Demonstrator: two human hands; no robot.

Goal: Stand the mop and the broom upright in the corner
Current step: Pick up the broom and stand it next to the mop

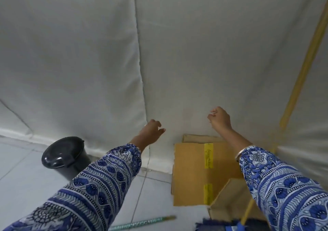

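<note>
A long yellow mop handle (300, 81) leans up against the white cloth-covered wall at the right, its blue mop head (230, 225) on the floor at the bottom edge. A green-and-white patterned broom stick (142, 222) lies flat on the tiled floor at the bottom centre; its brush end is out of view. My left hand (150, 130) reaches toward the wall with fingers loosely curled, holding nothing. My right hand (220, 118) is raised near the wall, fingers bent and apart, empty, well left of the mop handle.
A black lidded bin (63, 155) stands on the floor at the left by the wall. Flattened cardboard (191, 174) and an open cardboard box (229, 200) sit at the wall's foot below my right arm. White cloth (88, 62) covers both walls.
</note>
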